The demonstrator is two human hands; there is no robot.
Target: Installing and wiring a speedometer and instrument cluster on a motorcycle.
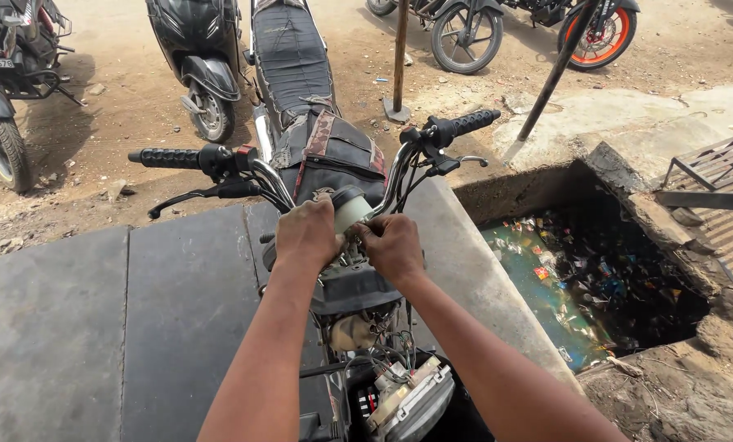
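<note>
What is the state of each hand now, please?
Left hand: closed, its grip on the round pale gauge between the handlebars.
Right hand: closed, fingers pinching at the gauge's lower edge.

I look down on a motorcycle (317, 155) standing on grey stone slabs (137, 327). My left hand (305, 233) and right hand (393, 245) close around a pale round gauge housing (352, 209) between the handlebars, both touching it. The headlight (411, 401) hangs loose below, wires showing. To the right lies an open drain pit (588, 278) with greenish water and litter. A black scooter (194, 57) is parked beyond on the dirt.
</note>
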